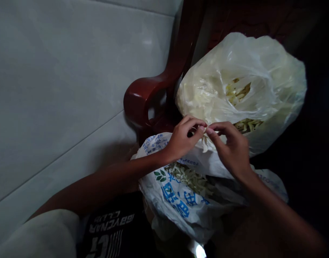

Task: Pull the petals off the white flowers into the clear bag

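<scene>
Tiled wall [59, 71], wooden chair arm [142, 98] beside clear bag [215, 93]; printed bag [175, 200] below.

Pale scrap [205, 138] between fingertips indistinct; right side dark

1. Left hand [182, 141] and right hand [230, 148]: bare, without rings, watch or gloves.
2. Forearms: bare, no sleeves reaching them.
3. Black garment [113, 229], near left: white block lettering and white stripes.
4. Pale cloth [43, 236], near-left corner: plain.
</scene>
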`<state>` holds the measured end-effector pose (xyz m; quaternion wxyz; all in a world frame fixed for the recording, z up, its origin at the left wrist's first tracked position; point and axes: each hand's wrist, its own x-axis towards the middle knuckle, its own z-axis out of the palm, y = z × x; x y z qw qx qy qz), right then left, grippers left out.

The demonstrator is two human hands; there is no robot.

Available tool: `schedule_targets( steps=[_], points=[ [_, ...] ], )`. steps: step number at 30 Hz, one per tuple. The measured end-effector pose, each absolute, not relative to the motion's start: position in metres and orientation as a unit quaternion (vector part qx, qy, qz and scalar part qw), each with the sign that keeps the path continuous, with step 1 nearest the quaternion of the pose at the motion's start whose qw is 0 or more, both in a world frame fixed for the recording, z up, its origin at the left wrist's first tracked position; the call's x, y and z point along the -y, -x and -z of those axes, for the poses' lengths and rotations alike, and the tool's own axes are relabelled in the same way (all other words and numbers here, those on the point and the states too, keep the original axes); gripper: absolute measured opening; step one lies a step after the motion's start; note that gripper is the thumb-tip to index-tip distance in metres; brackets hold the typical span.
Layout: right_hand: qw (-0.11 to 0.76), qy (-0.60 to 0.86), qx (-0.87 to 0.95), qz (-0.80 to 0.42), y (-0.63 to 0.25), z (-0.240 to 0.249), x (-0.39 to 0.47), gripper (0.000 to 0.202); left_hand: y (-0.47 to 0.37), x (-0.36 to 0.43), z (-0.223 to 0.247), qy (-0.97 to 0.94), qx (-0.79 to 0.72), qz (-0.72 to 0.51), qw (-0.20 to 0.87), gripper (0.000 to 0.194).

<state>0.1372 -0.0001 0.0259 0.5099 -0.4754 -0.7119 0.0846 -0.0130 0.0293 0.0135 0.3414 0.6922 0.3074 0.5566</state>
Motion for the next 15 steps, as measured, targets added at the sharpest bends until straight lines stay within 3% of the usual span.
schedule_targets(
  steps=[6,15],
  points=[
    [0.498,0.47,0.728,-0.036,-0.1304,-0.0285,0.0046,0.01,0.016,-0.0276,-0.0121,-0.692,-0.296,-0.552,0.36,0.02],
    [0.516,0.48,0.701,-0.113,-0.1331,-0.0242,0.0007,0.012,0.0201,-0.0309,-0.0111,-0.677,-0.279,-0.555,0.395,0.018]
  ],
)
